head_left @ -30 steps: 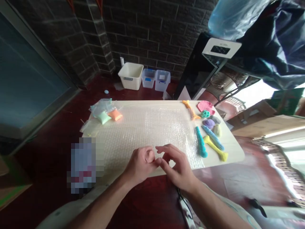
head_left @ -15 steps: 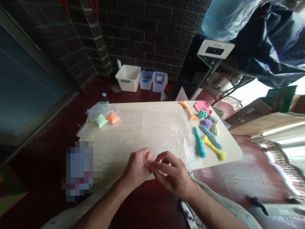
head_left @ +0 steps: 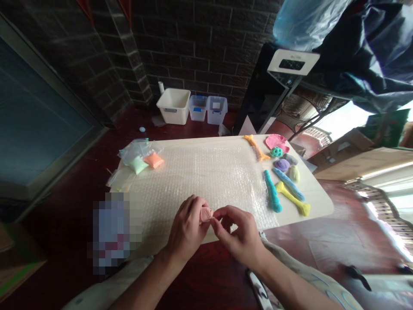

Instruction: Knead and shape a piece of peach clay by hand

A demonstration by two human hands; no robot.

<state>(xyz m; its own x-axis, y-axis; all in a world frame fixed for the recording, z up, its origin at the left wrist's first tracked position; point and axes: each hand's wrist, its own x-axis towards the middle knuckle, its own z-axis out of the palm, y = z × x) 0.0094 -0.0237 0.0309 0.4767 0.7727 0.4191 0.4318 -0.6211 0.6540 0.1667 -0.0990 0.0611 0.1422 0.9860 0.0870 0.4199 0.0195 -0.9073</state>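
A pale table (head_left: 318, 204) bears bubble wrap (head_left: 206, 176) and coloured shapes (head_left: 272, 191).

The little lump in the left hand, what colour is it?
The lump is pale peachy pink, best seen in the head view, in the left hand.

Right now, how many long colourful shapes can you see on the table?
4, all on the right: an orange one near the far edge of the table, then teal, blue and yellow ones closer to you. Others could be hidden.
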